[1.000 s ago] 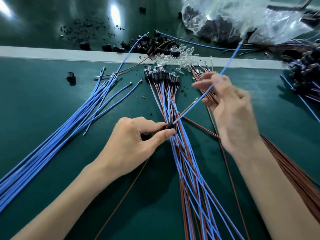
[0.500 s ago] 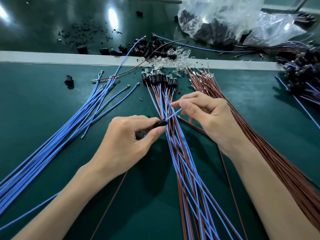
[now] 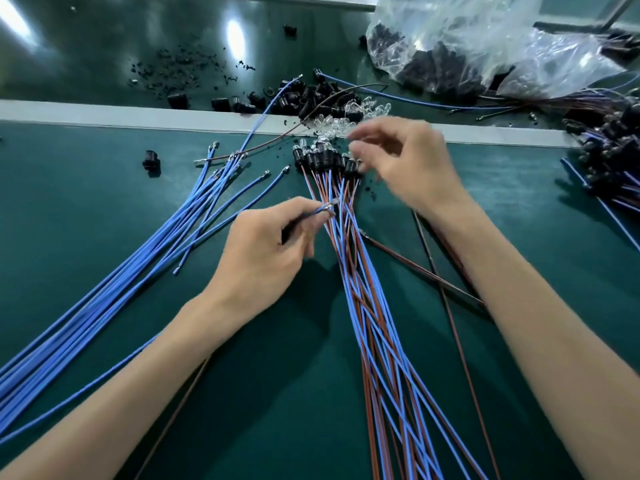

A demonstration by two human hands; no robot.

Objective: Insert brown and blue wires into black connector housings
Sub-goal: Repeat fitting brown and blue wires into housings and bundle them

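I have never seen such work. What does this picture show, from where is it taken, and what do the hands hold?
There is no machine here: a person works with two bare hands, and the one camera sits on the person's head, looking down. The left hand pinches the end of a blue wire. The right hand is blurred near a row of black housings; whether it holds anything I cannot tell. On the green table lie loose blue wires at the left, a bundle of brown and blue wires in the middle, and small clear bulbs and a plastic bag further back.
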